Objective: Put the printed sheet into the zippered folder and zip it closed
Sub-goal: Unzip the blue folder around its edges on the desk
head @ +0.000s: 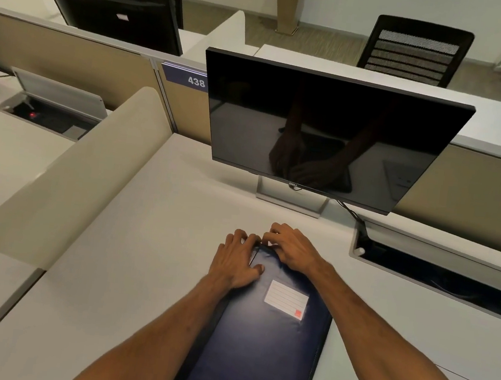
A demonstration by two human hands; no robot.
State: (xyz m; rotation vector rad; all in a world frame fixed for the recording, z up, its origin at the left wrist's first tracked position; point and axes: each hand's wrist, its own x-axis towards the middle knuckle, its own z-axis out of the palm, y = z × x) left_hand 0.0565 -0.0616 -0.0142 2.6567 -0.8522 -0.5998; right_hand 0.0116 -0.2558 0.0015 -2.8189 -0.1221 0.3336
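Navy fabric covers the zippered folder point(258, 356), which lies flat on the white table point(140, 271) directly in front of the person, its long side running away from them. A white lined label point(286, 298) with a small red square in one corner sits on its upper face.

Both hands meet at the folder's far left corner. The left grip point(236, 261) is clamped on that corner: the thumb lies flat on the top face and the fingers point(243, 239) bend over the left edge. The right grip point(293, 251) comes in from the other side, with the heel of the hand on the folder and the fingers curled tight onto the far edge, just beside the left fingertips. Whether they pinch a zipper pull I cannot tell, as the knuckles hide it.

Beyond the hands stands a dark monitor point(327, 136) on a silver foot, its screen mirroring the two hands. A rounded beige divider point(66, 175) borders the table on the left, and an open cable hatch point(436, 273) is set into the table on the right. A blue plate reading 438 point(190, 78) hangs on the partition behind, and a black mesh chair point(415, 50) stands farther back.
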